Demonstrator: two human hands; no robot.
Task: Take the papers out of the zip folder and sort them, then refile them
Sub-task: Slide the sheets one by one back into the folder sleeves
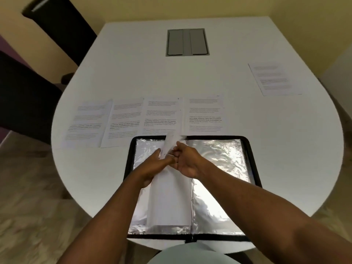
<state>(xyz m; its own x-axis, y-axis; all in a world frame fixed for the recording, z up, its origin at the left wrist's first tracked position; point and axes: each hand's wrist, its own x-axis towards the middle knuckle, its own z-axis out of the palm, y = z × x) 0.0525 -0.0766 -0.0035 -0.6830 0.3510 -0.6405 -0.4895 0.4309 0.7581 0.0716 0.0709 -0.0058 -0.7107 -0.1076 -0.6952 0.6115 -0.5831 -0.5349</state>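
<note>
Single head-worn wide-angle view, looking forward and steeply down over the white tabletop [238,145]. Near edge of the tabletop sat close under the lens, forearms entering from the bottom of frame; far edge and yellow wall [133,8] bowed at top.

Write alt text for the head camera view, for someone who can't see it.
Both hands, left hand and right hand, hold a sheaf of papers over an open zip folder on a white table. Four printed sheets lie in a row beyond it, a fifth sheet far right.
</note>
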